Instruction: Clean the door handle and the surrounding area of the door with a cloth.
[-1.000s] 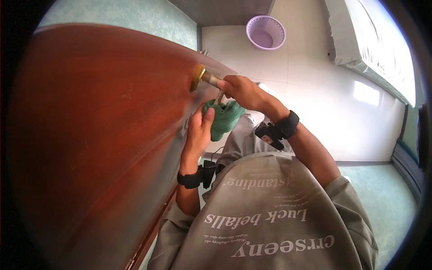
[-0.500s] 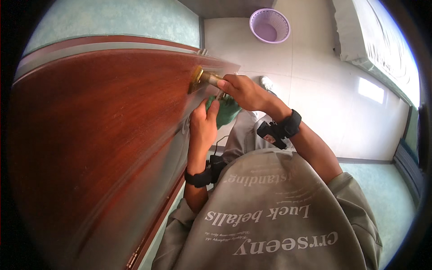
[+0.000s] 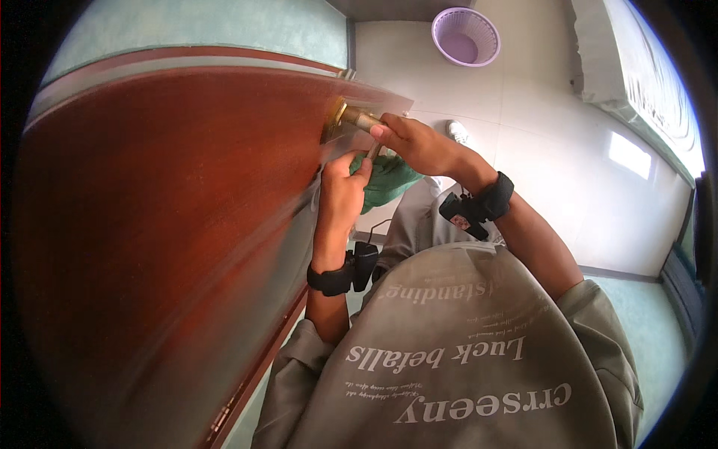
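A brown wooden door (image 3: pixel 187 165) fills the left side, with a brass-coloured door handle (image 3: pixel 360 118) standing out near its far edge. My right hand (image 3: pixel 425 146) is closed round the outer end of this handle, thumb lying along it. Just below, my left hand (image 3: pixel 342 198) is closed too, its thumb pressed up against the underside of the handle's end. A crumpled green cloth (image 3: pixel 390 183) hangs between the two hands, against my left fingers. The cloth's upper part and my left fingertips are hidden behind the hands.
A purple slatted basket (image 3: pixel 465 39) stands on the pale tiled floor (image 3: pixel 546 142) at the far side. White-covered furniture (image 3: pixel 636 82) is at the far right. My shoe (image 3: pixel 457 132) shows beyond my right hand. The light green wall (image 3: pixel 202 30) lies behind the door.
The view has shifted slightly, so the basket and floor sit farther right. Both hands keep their places at the handle, and more of the green cloth shows between them.
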The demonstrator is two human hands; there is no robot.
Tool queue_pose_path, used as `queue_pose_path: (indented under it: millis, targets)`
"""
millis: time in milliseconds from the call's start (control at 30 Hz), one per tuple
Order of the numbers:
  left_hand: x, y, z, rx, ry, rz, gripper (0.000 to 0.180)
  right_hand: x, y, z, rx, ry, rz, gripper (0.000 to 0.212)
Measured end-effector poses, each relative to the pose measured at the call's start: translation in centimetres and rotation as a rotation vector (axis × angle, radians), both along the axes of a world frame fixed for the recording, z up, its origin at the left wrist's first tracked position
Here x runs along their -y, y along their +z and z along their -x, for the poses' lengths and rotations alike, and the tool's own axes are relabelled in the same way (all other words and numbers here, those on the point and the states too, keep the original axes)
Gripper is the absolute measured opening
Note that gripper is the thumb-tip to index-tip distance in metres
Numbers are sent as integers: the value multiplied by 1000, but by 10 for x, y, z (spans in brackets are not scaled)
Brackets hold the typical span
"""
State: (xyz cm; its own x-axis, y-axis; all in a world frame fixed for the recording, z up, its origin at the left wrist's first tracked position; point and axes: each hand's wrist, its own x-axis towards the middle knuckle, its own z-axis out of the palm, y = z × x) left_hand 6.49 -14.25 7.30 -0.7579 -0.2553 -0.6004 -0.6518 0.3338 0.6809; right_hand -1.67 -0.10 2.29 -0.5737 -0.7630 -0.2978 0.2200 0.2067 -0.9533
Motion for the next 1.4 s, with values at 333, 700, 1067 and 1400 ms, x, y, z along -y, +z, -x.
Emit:
queue_pose_path:
  millis: [333,700,1067,1400]
  targets:
    - [1,-9,12,-286,-62,-14,26,7,6,1,10,-83,52,47]
    - [8,5,-27,-218,-75,-18,34,3,-2,-2,-63,-115,-13,49]
    - [-8,3,-22,-168,-24,199,22,-3,7,-2,75,-45,24,49]
    - [1,-10,-22,-155,-87,200,20,0,2,-4,5,-23,3,48]
